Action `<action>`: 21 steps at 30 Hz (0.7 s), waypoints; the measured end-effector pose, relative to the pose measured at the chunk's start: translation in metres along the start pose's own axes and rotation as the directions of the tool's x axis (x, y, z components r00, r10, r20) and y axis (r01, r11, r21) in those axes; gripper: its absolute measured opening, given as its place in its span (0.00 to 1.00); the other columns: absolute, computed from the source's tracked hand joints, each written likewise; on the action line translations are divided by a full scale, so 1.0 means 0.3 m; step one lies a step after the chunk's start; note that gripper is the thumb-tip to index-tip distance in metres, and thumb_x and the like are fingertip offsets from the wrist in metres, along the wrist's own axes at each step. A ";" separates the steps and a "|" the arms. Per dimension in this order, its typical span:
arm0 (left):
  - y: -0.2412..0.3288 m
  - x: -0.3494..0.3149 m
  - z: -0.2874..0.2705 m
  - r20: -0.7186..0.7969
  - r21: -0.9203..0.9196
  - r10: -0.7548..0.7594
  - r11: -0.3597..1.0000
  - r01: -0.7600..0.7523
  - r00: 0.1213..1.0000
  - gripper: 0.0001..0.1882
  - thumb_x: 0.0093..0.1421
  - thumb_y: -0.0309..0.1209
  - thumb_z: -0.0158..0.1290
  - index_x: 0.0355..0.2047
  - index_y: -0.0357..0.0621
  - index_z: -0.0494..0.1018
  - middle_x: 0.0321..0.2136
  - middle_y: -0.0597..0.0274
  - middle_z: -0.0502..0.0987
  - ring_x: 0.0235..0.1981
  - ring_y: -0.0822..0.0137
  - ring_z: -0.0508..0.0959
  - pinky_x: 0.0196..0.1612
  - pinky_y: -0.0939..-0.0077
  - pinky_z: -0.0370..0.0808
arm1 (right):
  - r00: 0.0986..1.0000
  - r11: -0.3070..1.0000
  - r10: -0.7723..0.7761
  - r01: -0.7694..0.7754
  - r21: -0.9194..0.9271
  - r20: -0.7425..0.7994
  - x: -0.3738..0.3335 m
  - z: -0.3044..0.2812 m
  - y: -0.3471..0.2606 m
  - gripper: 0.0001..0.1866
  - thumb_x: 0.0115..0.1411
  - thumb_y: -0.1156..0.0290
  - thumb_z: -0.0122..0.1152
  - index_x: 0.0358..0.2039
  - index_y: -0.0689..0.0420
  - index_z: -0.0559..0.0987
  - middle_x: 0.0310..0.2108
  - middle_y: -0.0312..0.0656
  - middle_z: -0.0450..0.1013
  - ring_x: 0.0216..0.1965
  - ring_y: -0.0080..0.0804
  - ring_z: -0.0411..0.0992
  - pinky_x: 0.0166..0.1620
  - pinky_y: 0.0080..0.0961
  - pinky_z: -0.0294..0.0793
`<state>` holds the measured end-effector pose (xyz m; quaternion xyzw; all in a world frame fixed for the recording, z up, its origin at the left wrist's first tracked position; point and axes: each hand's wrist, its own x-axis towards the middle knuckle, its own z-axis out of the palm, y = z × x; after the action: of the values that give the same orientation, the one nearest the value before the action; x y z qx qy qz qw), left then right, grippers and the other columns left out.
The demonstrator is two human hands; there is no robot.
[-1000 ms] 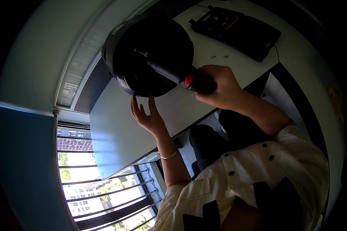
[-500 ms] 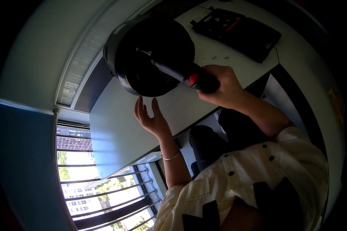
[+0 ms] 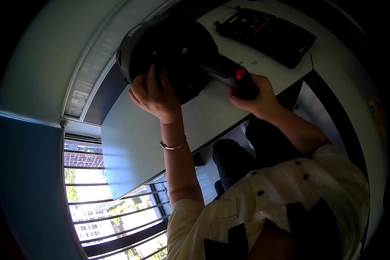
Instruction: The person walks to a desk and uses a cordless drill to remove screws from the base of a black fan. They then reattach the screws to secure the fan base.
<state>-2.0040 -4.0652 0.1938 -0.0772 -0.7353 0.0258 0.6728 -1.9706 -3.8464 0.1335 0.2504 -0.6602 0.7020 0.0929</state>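
Note:
A large black rounded appliance (image 3: 136, 50) with a dark hollow face stands on the table near the wall. My left hand (image 3: 156, 95) is up against its lower front, fingers apart and pointing at a small shiny screw-like spot (image 3: 155, 53). Nothing shows in that hand, though its fingertips are partly lost in the dark. My right hand (image 3: 260, 97) is wrapped round the handle of a black cordless screwdriver (image 3: 221, 71) with a red button. The screwdriver's shiny front end (image 3: 184, 50) lies over the appliance's face, to the right of that spot; contact is too dark to tell.
An open black tool case (image 3: 268, 39) lies at the far right of the pale table (image 3: 138, 134). Small screws (image 3: 254, 63) lie between case and screwdriver. A barred window (image 3: 117, 212) is at the lower left, and my knees (image 3: 234, 158) are below the table's edge.
My left hand has moved up from below the appliance onto its front. My right hand has drawn the screwdriver back to the right, off the screw-like spot.

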 end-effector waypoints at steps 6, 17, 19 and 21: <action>0.014 0.056 0.082 -0.054 0.219 0.002 0.976 0.010 0.999 0.15 0.47 0.48 0.61 0.21 0.50 0.78 0.24 0.71 0.70 0.29 0.68 0.71 0.35 0.68 0.67 | 0.997 0.997 0.075 -0.074 0.031 -0.012 -0.052 -0.038 0.038 0.09 0.43 0.73 0.64 0.25 0.59 0.74 0.19 0.34 0.69 0.21 0.20 0.66 0.26 0.20 0.66; 0.049 0.017 0.133 -0.207 0.210 -0.134 0.961 0.178 0.969 0.10 0.48 0.40 0.61 0.21 0.47 0.78 0.24 0.71 0.69 0.28 0.70 0.69 0.31 0.70 0.63 | 0.997 1.000 0.006 -0.004 0.024 -0.076 -0.089 -0.073 0.084 0.10 0.41 0.72 0.64 0.22 0.60 0.73 0.15 0.34 0.66 0.17 0.20 0.64 0.22 0.21 0.63; 0.063 0.023 0.140 -0.245 0.236 -0.104 0.958 0.163 0.964 0.10 0.48 0.40 0.60 0.22 0.47 0.79 0.24 0.72 0.69 0.28 0.70 0.69 0.31 0.71 0.63 | 0.998 1.000 0.018 -0.016 0.024 -0.063 -0.092 -0.081 0.089 0.10 0.41 0.72 0.64 0.22 0.60 0.73 0.16 0.34 0.66 0.17 0.21 0.64 0.22 0.21 0.63; 0.073 0.032 0.139 -0.247 0.264 -0.085 0.953 0.152 0.965 0.11 0.49 0.40 0.60 0.22 0.47 0.78 0.24 0.72 0.70 0.28 0.70 0.70 0.32 0.71 0.64 | 0.998 0.999 0.031 -0.030 0.023 -0.058 -0.095 -0.091 0.091 0.10 0.41 0.72 0.64 0.23 0.60 0.73 0.16 0.34 0.66 0.18 0.21 0.65 0.23 0.21 0.64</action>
<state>-2.0444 -4.0392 0.1963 0.0609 -0.6436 0.0798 0.7588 -1.9650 -3.8173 0.0959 0.2209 -0.6530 0.7177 0.0985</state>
